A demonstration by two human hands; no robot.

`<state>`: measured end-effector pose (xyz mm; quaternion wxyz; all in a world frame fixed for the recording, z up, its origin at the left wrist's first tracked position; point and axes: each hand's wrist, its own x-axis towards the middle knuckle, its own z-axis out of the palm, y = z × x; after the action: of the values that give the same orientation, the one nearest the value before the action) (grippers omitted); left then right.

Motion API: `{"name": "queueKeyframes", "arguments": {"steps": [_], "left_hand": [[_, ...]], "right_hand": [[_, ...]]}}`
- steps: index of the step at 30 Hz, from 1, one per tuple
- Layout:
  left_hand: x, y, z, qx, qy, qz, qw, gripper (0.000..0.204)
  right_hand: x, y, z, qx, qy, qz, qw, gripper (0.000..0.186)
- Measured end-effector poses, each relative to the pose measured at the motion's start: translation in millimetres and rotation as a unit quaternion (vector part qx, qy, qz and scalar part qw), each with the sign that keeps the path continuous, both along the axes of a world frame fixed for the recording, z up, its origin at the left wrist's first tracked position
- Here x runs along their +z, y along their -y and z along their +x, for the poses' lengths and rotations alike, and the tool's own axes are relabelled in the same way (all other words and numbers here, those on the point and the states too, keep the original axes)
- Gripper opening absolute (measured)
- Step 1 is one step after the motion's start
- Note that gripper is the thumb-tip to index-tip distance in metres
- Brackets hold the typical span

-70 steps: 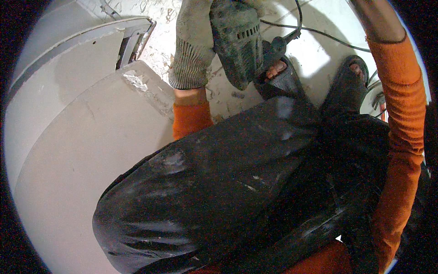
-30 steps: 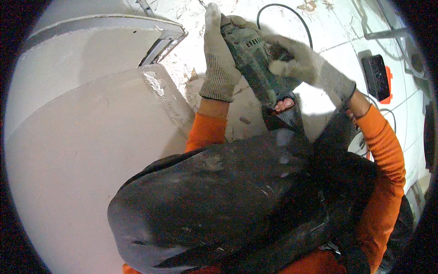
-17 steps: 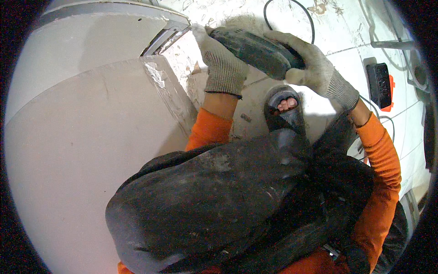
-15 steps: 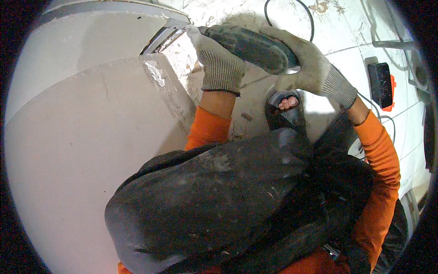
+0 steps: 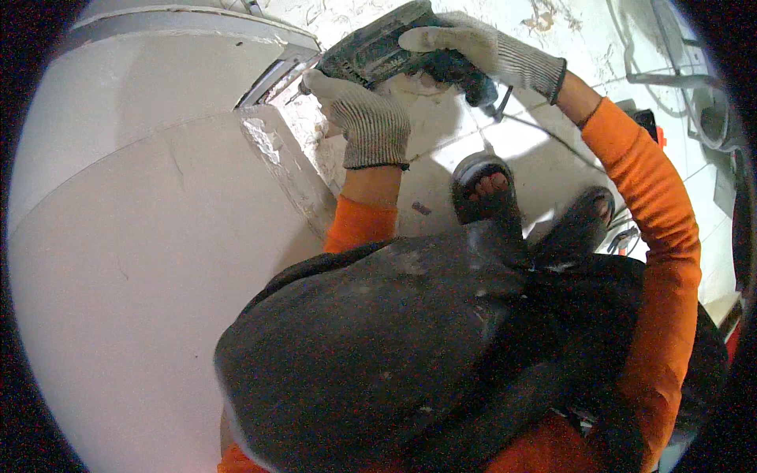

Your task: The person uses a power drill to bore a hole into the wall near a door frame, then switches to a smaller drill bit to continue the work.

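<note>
My feed comes from the left of two fisheye lenses worn on the person's head, facing steeply down, upright and unmirrored. The black trousers (image 5: 378, 339) sit close under the lens, filling much of the frame around 6 o'clock, while the orange right sleeve (image 5: 670, 260) curves along from 2 to 5 o'clock. Farther off, I see the gloved left hand (image 5: 355, 110) near 12 o'clock and the gloved right hand (image 5: 473, 47) toward 1. The floor (image 5: 587, 47) shows beyond them. At 9 o'clock the pale panel (image 5: 118, 260) bows with the lens, and blackness closes both side rims.
</note>
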<state>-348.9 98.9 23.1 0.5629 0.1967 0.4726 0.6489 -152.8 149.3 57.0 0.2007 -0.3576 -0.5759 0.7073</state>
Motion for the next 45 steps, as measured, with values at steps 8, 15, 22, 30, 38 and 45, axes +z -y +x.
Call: {"name": "queueKeyframes", "arguments": {"steps": [8,15,22,30,38,45], "left_hand": [[-26.0,10.2,14.6,0.149,0.056,-0.103,0.982,0.069],[-9.9,32.5,49.0,0.120,-0.047,-0.078,0.989,0.050],[18.7,33.1,6.1,-0.019,-0.384,-0.065,0.921,0.034],[48.8,53.9,-46.2,-0.086,-0.402,-0.233,0.881,0.043],[20.9,46.9,-48.8,-0.143,-0.263,-0.285,0.911,0.049],[38.2,31.8,-60.4,-0.090,-0.148,-0.198,0.965,0.046]], "right_hand": [[15.3,-40.7,-7.2,0.040,-0.005,-0.153,0.987,0.048],[-21.9,-61.4,26.4,0.108,-0.045,-0.180,0.977,0.044],[-59.3,-25.1,25.4,-0.012,-0.173,-0.225,0.959,0.053],[-57.6,11.4,20.2,-0.117,-0.217,-0.277,0.929,0.044],[-92.7,21.7,-24.5,-0.165,-0.336,-0.225,0.900,0.034],[-51.4,16.7,-31.1,-0.276,-0.150,-0.136,0.939,0.040]]}}
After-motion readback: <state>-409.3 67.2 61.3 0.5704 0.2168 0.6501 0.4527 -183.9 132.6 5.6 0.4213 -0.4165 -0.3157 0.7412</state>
